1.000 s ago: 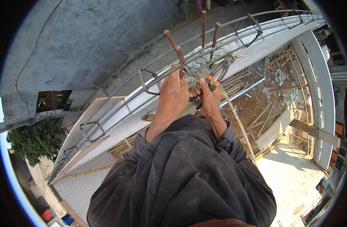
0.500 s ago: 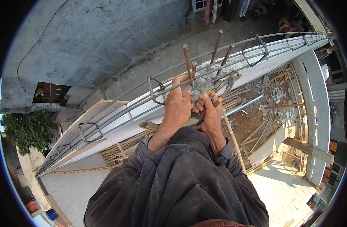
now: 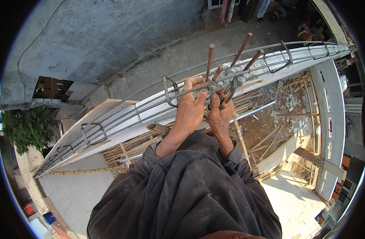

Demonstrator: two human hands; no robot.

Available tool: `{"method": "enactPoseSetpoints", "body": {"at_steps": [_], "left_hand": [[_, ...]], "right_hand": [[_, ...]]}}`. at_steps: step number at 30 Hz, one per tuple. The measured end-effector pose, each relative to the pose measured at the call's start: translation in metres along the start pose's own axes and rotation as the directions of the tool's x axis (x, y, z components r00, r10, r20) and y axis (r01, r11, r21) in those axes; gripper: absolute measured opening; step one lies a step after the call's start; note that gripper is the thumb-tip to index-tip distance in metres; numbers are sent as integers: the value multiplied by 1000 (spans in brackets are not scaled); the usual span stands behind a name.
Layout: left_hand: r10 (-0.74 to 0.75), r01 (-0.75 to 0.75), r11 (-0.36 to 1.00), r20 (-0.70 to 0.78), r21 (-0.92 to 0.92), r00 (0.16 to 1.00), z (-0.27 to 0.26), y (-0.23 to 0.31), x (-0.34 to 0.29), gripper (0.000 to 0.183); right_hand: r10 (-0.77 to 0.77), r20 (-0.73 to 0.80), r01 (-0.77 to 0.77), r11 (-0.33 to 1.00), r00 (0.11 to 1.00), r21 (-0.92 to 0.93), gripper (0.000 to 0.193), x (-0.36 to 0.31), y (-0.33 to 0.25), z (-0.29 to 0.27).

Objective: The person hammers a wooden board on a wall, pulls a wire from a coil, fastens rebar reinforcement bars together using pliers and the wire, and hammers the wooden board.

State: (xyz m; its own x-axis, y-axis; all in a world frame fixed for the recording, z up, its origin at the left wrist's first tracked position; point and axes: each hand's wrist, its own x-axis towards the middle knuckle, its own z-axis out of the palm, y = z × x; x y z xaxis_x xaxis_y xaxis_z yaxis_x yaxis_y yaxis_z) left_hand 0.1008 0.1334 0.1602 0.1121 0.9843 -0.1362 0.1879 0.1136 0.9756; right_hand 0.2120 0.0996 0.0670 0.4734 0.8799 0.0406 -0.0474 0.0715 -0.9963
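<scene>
My left hand (image 3: 189, 108) is closed over a long steel reinforcing bar (image 3: 151, 104), its fingers curled beside the rusty upright bars (image 3: 210, 63). Close on its right, my right hand (image 3: 221, 120) is wrapped around pincers (image 3: 226, 96) with black and orange handles. The pincers' head points up and away, next to the long bars and the foot of the uprights. Part of the handles is hidden in my palm. A bent steel stirrup (image 3: 167, 93) loops around the long bars just left of my left hand. Any wire between my fingers is too small to make out.
The bar cage runs along a pale wall top (image 3: 150, 117), with rough concrete (image 3: 230, 75) around the uprights. Below on the near side lie bamboo poles (image 3: 128, 149), planks and rubble (image 3: 288, 99). Beyond stands a grey plastered wall (image 3: 111, 40) across a narrow passage.
My right hand has turned the pincers more upright and brought their head closer to the bars. Its grip on the handles has shifted. My left hand stays at the bar; the view has shifted slightly.
</scene>
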Motion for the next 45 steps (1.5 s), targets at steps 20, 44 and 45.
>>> {"method": "enactPoseSetpoints", "body": {"at_steps": [20,44,45], "left_hand": [[-28,27,999,21,24,999,-4,7,0,34],[14,-8,959,-20,282,1000,-2,28,-3,15],[14,-8,959,-19,284,1000,-2,22,-2,15]], "right_hand": [[240,182,-294,873,954,390,11,21,-9,-38],[199,81,-210,965,977,159,17,6,-33,-1],[200,80,-210,964,977,161,17,1,-32,-3]]}}
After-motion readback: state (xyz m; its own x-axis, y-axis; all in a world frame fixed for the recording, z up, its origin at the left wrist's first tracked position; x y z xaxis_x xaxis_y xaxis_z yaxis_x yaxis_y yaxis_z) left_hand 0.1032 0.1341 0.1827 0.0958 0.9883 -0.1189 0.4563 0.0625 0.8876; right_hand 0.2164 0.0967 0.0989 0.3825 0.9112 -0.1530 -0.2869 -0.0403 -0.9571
